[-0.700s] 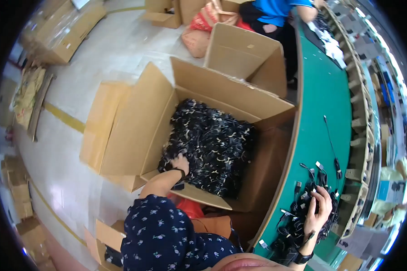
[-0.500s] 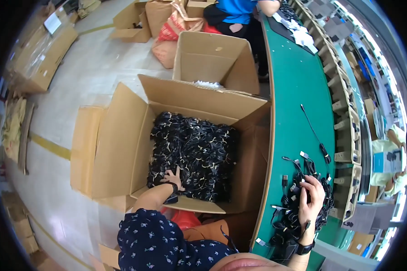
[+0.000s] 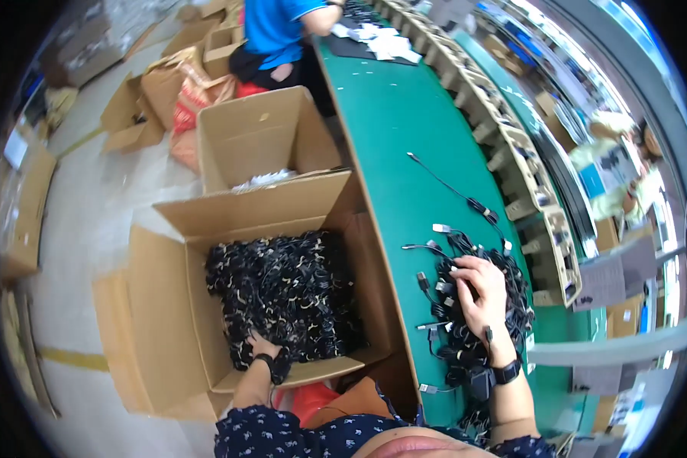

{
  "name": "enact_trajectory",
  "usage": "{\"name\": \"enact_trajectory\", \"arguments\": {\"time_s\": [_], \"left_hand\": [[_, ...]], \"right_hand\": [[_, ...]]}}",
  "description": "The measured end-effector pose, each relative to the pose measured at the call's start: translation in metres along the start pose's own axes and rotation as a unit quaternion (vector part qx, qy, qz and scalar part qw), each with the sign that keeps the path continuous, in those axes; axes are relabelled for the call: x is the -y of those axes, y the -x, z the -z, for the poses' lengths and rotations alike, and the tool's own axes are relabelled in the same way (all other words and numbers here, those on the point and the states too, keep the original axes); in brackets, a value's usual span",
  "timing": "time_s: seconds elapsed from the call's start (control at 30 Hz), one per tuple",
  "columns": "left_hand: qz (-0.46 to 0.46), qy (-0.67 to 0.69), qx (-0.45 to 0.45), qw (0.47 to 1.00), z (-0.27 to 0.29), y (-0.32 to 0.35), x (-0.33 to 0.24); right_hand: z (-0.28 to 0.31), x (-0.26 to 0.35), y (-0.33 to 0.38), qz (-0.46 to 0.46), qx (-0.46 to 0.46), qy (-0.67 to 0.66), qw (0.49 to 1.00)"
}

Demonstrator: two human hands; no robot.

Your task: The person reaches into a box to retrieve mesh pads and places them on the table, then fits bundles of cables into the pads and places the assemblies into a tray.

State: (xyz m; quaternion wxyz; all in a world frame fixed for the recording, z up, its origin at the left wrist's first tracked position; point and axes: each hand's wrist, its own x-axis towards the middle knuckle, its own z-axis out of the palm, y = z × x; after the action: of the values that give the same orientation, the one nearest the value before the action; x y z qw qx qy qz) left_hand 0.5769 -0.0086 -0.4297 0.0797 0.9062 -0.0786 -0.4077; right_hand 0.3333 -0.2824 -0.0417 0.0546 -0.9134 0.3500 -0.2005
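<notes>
Inside a large open cardboard box [image 3: 159, 305] lies a deep heap of coiled black cables [image 3: 282, 286], many bound with pale ties. My left hand [image 3: 262, 345] rests on the near left part of this heap, its visible fingers apart and the fingertips partly lost among the cables. On the green table to the right, my right hand [image 3: 482, 294] lies over a second pile of black cables [image 3: 515, 286] with USB-type plugs. Its fingers are curved and the thumb stands apart from them; a small white piece shows by the fingertips. Bands circle both wrists.
Another open carton [image 3: 244, 141] with white pieces inside stands beyond the box. A single cable [image 3: 443, 179] lies farther up the green table [image 3: 389, 114]. Beige trays [image 3: 511, 145] line its right edge. A person in blue [image 3: 271, 30] sits at the far end.
The view has swung, so box and table appear shifted left and lower. My left hand stays on the boxed cables and my right hand stays over the table pile.
</notes>
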Motion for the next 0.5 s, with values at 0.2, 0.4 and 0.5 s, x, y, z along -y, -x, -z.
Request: {"name": "enact_trajectory", "arguments": {"time_s": [0.2, 0.4, 0.5], "left_hand": [[0.001, 0.03, 0.003, 1.0, 0.0, -0.018, 0.013], [-0.038, -0.069, 0.072, 0.994, 0.006, -0.008, -0.004], [-0.037, -0.107, 0.061, 0.992, 0.0, -0.007, -0.016]], "right_hand": [[0.003, 0.001, 0.0, 0.005, -0.018, -0.012, 1.0], [-0.001, -0.004, 0.003, -0.007, -0.022, -0.016, 1.0], [0.0, -0.006, 0.006, -0.012, -0.03, -0.013, 0.999]]}}
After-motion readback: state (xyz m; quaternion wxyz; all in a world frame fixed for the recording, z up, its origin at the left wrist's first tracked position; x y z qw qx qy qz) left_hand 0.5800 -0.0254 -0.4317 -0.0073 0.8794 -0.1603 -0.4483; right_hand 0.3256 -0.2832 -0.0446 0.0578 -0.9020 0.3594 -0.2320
